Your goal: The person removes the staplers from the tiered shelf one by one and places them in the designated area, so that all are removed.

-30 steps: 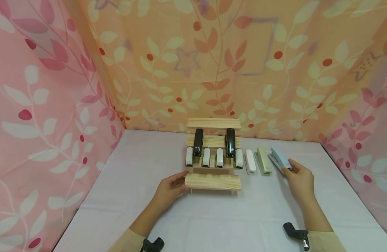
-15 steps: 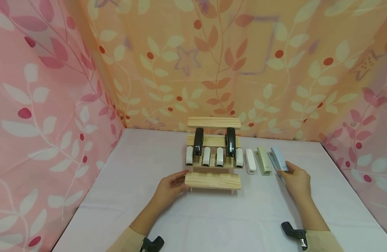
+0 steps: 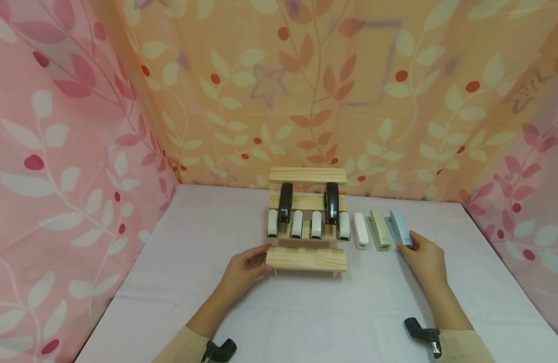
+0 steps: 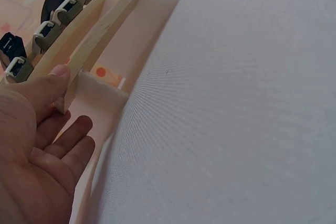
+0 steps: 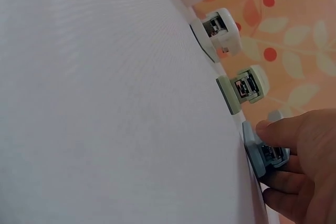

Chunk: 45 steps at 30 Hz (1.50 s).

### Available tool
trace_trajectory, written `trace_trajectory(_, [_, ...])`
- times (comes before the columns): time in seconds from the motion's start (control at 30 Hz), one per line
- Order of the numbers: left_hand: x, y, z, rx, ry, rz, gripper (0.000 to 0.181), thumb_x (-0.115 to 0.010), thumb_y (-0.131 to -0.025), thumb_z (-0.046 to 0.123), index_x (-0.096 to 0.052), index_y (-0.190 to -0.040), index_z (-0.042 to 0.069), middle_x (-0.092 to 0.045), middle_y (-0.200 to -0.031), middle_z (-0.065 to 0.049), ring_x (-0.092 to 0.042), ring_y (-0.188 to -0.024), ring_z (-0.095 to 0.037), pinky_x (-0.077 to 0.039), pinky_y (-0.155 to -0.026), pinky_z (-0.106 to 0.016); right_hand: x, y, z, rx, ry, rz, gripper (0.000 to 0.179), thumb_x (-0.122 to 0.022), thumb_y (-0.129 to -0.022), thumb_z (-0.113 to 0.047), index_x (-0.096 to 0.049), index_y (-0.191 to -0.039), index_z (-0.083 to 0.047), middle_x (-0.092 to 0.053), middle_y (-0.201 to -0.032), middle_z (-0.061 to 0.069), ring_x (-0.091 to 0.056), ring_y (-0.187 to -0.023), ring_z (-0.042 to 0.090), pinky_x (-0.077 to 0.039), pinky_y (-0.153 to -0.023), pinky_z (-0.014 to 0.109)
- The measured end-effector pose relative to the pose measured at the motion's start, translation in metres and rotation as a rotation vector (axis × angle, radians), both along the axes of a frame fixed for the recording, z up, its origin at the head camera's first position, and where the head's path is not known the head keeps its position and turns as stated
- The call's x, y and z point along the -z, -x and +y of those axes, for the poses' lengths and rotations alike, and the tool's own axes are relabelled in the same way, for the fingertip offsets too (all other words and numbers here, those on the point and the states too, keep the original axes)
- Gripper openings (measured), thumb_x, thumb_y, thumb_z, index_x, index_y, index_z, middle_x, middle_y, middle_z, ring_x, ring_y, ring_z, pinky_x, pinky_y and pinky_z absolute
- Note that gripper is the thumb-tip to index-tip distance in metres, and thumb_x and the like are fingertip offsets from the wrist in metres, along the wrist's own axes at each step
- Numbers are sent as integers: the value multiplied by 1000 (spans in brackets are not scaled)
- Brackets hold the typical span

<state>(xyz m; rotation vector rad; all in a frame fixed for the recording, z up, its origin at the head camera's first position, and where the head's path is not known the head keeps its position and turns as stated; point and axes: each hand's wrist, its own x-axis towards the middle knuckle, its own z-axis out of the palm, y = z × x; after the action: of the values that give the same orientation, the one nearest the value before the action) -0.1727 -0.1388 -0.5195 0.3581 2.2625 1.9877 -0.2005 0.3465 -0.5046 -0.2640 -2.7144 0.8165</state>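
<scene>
Now the right hand (image 3: 426,259) holds the blue stapler (image 3: 400,228) straighter.

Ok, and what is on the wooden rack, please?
Four white staplers and two black staplers rest on the wooden rack. What is directly beneath them is covered and cannot be seen.

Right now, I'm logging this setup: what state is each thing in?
Wooden rack: standing, gripped
Blue stapler: held at near end
Green stapler: on table, not held
Loose white stapler: on table, not held
Two black staplers: resting on rack
Four white staplers: on rack
Left hand: gripping rack
Right hand: holding blue stapler
</scene>
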Motion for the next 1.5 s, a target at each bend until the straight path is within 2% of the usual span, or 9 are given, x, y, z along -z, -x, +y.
trace_trajectory(0.2, [1,0,1,12,-7,-12,61,-86,-84,17,-63,-140,10,-62,-143,-9,-60,-131,-27,-52,-104,-24,-12,-5,-1,-4,-4,-96,68,-73,-96,-29,-49,-143,12,-59,-132,34,-56,-124,54,-48,-99,69])
trace_trajectory(0.43, [0,0,2,8,-7,-1,60,-85,-84,15,-63,-140,10,-62,-142,-9,-61,-131,-27,-53,-104,-24,-42,-13,2,40,23,-169,70,-61,-102,-42,-46,-146,11,-57,-138,32,-53,-129,53,-44,-103,70])
trace_trajectory(0.57, [-1,1,3,7,-12,-4,60,-85,-84,13,-63,-140,10,-62,-142,-9,-61,-131,-27,-53,-104,-24,-63,-17,0,13,22,-135,69,-58,-103,-44,-47,-147,8,-58,-138,30,-50,-131,55,-41,-104,72])
trace_trajectory(0.73, [-2,1,3,6,-16,-6,59,-84,-85,12,-63,-140,9,-63,-141,-9,-61,-130,-27,-53,-104,-24,-87,-25,-13,-72,49,-90,68,-58,-103,-49,-49,-148,2,-59,-139,28,-49,-131,56,-43,-103,72])
trace_trajectory(0.9, [-2,1,3,6,-11,0,58,-84,-85,12,-63,-140,9,-63,-141,-8,-61,-130,-26,-52,-105,-25,-104,-34,-36,-189,63,-32,63,-63,-101,-48,-55,-144,-2,-61,-139,26,-54,-127,55,-49,-100,69])
trace_trajectory(1.07, [-1,0,1,6,-14,5,60,-84,-86,13,-62,-140,6,-62,-142,-13,-61,-130,-30,-54,-103,-25,-119,-41,-65,-256,116,37,61,-67,-99,-48,-58,-144,-7,-63,-140,19,-54,-131,50,-48,-102,69])
trace_trajectory(1.23, [0,-1,-1,-8,2,10,59,-84,-86,14,-62,-140,6,-60,-144,-13,-61,-130,-30,-54,-102,-25,-132,-44,-97,-285,157,109,54,-68,-99,-43,-62,-140,-9,-65,-140,13,-56,-132,43,-46,-106,67])
trace_trajectory(1.5, [-2,1,-1,1,9,-4,60,-85,-85,18,-62,-140,8,-61,-145,-8,-61,-130,-26,-53,-104,-24,-139,-41,-141,-361,221,168,49,-72,-98,-35,-62,-140,-9,-66,-139,8,-56,-135,37,-46,-111,62])
